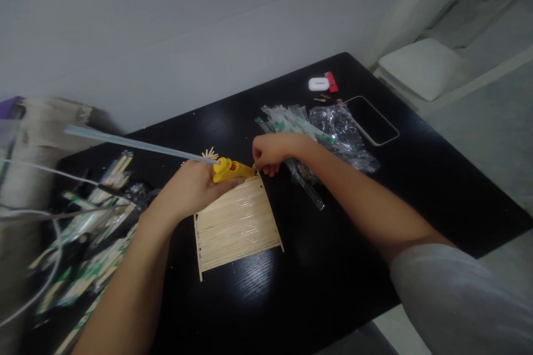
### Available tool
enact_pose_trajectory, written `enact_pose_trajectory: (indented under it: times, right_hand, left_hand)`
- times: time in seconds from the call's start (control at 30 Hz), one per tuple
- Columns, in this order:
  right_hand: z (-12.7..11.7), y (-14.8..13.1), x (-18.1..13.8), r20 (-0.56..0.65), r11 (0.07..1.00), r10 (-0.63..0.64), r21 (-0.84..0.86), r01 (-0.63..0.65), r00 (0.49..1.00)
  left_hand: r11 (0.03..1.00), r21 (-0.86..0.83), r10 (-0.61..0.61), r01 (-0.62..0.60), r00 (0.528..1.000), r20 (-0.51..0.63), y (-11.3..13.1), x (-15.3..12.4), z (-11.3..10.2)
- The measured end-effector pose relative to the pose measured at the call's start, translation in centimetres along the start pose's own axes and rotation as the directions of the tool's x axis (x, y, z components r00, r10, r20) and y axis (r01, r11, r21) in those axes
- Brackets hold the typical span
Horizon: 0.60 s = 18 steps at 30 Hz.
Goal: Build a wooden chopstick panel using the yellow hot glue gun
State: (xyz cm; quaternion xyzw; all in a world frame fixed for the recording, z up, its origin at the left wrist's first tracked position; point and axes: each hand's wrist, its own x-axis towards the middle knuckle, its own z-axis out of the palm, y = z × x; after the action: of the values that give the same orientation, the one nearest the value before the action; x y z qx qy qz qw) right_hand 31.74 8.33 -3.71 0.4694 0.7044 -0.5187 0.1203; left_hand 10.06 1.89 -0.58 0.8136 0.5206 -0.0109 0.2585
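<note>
A yellow hot glue gun (228, 171) is gripped in my left hand (200, 186), and a long translucent glue stick (141, 145) juts from its back end to the left. Its nozzle points right, at the far right corner of a flat panel of wooden sticks (237, 224) laid side by side on the table. At that corner my right hand (272, 152) has its fingers closed, close by the nozzle; what they pinch, if anything, is too small to make out. Short stick ends (210, 153) show just beyond my left hand.
The black table (333, 283) meets a pale wall. Clear plastic wrappers (308, 122) lie right of the panel, near a phone (372, 120), a white earbud case (318, 84) and a red item (331, 82). Wrapped chopsticks (91, 266) and a white cable (56, 255) crowd the left.
</note>
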Motion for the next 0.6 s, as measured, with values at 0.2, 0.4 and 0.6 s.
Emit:
enact_pose_trajectory:
  times: [0.2,0.4,0.6]
  right_hand:
    - [0.0,0.0,0.0,0.002,1.0,-0.009,-0.026,0.009,1.0]
    - [-0.1,-0.4,-0.4,0.004,1.0,0.015,-0.021,-0.015,1.0]
    - [-0.1,-0.4,-0.4,0.017,1.0,0.015,-0.02,-0.015,1.0]
  left_hand:
    - [1.0,0.012,-0.021,0.021,1.0,-0.009,0.2,-0.1,0.0]
    - [0.998,-0.043,-0.052,0.052,0.999,0.011,-0.5,-0.7,-0.1]
    - [0.981,-0.16,-0.117,0.111,0.993,-0.027,-3.5,-3.4,-0.8]
